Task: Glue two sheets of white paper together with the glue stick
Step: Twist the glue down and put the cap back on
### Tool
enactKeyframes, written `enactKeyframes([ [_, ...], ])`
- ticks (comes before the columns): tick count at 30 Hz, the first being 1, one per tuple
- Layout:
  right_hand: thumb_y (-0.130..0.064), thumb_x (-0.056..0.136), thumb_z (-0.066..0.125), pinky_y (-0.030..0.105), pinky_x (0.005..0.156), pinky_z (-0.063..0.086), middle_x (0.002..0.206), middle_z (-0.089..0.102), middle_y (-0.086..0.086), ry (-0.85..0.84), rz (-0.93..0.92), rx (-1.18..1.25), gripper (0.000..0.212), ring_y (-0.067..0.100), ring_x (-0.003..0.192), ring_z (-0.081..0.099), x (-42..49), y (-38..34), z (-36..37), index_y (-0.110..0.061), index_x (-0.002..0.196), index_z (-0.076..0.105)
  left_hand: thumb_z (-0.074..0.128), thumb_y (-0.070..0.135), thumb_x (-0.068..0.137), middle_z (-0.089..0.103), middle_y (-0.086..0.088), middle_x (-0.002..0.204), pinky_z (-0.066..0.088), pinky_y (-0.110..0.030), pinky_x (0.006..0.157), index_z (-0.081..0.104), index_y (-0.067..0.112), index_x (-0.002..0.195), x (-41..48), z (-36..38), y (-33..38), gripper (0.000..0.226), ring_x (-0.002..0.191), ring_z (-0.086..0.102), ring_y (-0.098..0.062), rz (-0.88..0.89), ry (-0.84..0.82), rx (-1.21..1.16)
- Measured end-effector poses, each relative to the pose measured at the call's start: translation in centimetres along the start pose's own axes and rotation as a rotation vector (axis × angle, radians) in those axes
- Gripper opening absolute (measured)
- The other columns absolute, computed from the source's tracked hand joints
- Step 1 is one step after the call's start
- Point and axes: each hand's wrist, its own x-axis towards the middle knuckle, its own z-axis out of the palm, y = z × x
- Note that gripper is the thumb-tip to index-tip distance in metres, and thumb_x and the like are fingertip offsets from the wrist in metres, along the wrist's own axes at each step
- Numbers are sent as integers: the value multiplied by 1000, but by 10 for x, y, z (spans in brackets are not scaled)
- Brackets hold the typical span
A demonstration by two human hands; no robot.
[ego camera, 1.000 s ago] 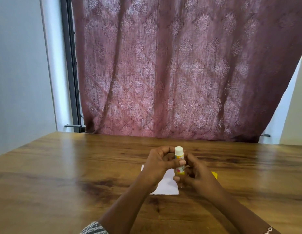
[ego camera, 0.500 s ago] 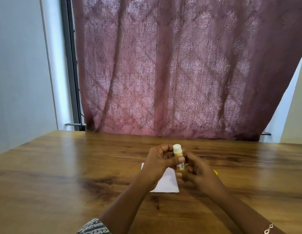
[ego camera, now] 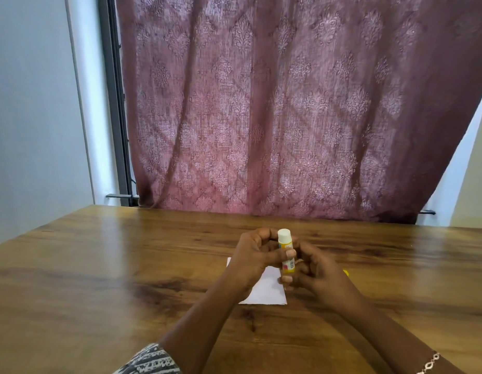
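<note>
Both hands hold a yellow glue stick (ego camera: 285, 252) upright above the table, its white glue end up. My left hand (ego camera: 254, 261) wraps the upper body, thumb across the label. My right hand (ego camera: 312, 271) grips the lower end from the right. White paper (ego camera: 267, 290) lies flat on the wooden table (ego camera: 99, 265) beneath the hands, mostly hidden by them; I cannot tell whether it is one sheet or two. A small yellow piece (ego camera: 345, 272), perhaps the cap, peeks out behind my right hand.
A maroon patterned curtain (ego camera: 288, 103) hangs behind the table's far edge. A grey wall and window frame stand at the left. My right wrist wears a bracelet (ego camera: 428, 363).
The glue stick has stayed upright between both hands, with only small shifts of the fingers and of the camera. The paper has not moved.
</note>
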Motion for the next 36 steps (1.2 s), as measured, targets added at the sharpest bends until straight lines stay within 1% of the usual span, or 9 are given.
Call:
enactKeyframes([
  [4,17,78,53,23,58,56,89,61,21,-76,28,194,35,16,66,69,0,-2,-5,-13,96,56,66,-6,73,67,-2,75,50,-22,62,61,-5,99,0,0,0,26,67,60,-11,13,1,11],
  [7,1,65,64,26,57,55,78,61,9,-53,-6,173,30,15,63,63,1,-1,-3,-16,89,60,68,-8,71,68,6,65,52,-18,61,59,0,88,0,1,0,21,63,62,-5,8,-13,15],
  [11,-26,52,75,39,63,51,78,65,-14,16,-52,-93,36,11,71,57,0,3,0,-37,84,64,72,-4,68,64,-6,75,51,-20,60,54,1,87,-1,4,0,27,67,60,-13,4,-19,29],
  [17,12,75,58,24,60,53,77,67,2,-133,79,253,27,16,73,65,-1,1,-2,-12,87,63,73,-8,66,65,2,64,45,-23,54,50,10,71,-1,2,1,30,58,55,-13,-2,-14,49],
  [20,21,74,54,22,60,54,70,68,1,-141,85,271,31,13,69,64,0,1,-7,-6,85,64,72,-8,66,62,-3,68,45,-24,55,50,12,70,-1,4,1,31,61,54,-14,-2,-30,75],
  [23,-10,62,75,27,61,49,72,62,2,-54,-19,9,23,14,68,55,1,2,-5,-16,83,67,73,-7,66,62,-5,71,49,-19,56,50,4,80,-2,6,1,29,63,58,-11,-1,-21,74],
  [26,-31,55,76,31,61,44,72,60,-8,-24,-38,-109,31,14,68,51,1,6,-4,-28,84,66,73,-5,66,61,-12,77,50,-20,59,52,1,88,-2,5,3,31,68,58,-16,-8,-15,73],
  [31,12,80,53,26,60,53,73,67,0,-143,36,216,28,14,72,65,-1,5,-5,-12,89,63,72,-8,66,62,-9,76,46,-29,64,53,15,70,-2,3,4,30,70,55,-19,-2,-27,82],
  [36,10,76,58,25,57,52,74,61,6,-126,-12,220,23,16,64,57,-1,4,-6,-8,88,62,71,-9,68,61,-10,77,47,-29,62,51,16,69,-2,3,5,32,70,54,-20,8,-51,66],
])
